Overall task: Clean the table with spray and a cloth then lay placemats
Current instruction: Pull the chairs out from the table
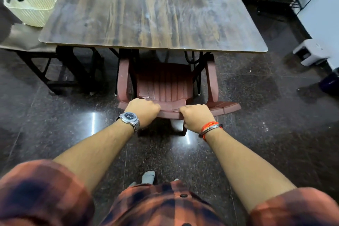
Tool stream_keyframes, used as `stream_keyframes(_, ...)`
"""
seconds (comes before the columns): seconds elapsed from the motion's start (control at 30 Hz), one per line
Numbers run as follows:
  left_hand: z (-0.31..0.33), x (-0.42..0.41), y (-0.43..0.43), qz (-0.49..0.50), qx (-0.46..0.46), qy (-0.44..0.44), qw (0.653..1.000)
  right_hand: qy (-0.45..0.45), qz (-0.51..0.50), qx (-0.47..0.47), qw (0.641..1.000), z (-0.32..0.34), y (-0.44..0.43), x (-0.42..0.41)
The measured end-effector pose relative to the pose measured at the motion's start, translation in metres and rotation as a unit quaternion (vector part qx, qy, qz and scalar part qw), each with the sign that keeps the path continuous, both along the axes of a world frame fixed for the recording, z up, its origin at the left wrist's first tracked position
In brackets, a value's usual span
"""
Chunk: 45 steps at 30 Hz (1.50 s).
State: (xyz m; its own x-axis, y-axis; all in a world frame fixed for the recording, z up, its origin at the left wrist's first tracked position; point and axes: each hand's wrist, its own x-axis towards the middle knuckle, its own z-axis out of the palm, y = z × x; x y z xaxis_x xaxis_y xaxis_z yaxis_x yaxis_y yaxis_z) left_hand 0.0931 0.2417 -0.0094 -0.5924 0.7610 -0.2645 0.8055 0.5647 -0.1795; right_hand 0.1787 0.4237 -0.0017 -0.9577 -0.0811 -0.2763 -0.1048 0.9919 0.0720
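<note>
A wood-grain table [152,16] fills the upper middle of the head view, its top bare with faint smears. A brown plastic chair [165,82] is tucked partly under the table's near edge. My left hand [142,111], with a wristwatch, grips the top of the chair's backrest on the left. My right hand [197,115], with red and metal bangles, grips the same backrest on the right. No spray bottle, cloth or placemat shows clearly.
A cream ribbed basket [32,6] with a dark object in it sits on a lower surface left of the table. A small white stool [311,52] and a dark bin [330,80] stand on the polished dark floor at right. Dark furniture lines the back.
</note>
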Motion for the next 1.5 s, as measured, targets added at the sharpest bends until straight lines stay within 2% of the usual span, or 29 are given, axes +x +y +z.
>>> stream_keyframes(0.37, -0.015, -0.005, 0.02, 0.057, 0.02, 0.007, 0.998, 0.026, 0.038, -0.016, 0.999, -0.019, 0.028, -0.015)
stream_keyframes(0.57, -0.011, -0.004, 0.054, 0.047, 0.037, 0.013, 0.998, 0.044, 0.011, 0.004, 0.999, -0.023, 0.059, -0.018)
stream_keyframes(0.73, -0.013, -0.016, 0.044, 0.031, 0.029, 0.02, 0.999, 0.046, 0.013, -0.005, 0.999, -0.021, 0.05, -0.024)
stream_keyframes(0.97, -0.009, -0.05, 0.021, 0.085, 0.02, 0.019, 0.996, 0.043, 0.033, -0.016, 0.998, -0.017, 0.023, -0.058)
stream_keyframes(1.5, -0.018, -0.051, 0.024, 0.096, 0.015, 0.002, 0.995, 0.073, 0.06, -0.052, 0.994, -0.026, 0.033, -0.061)
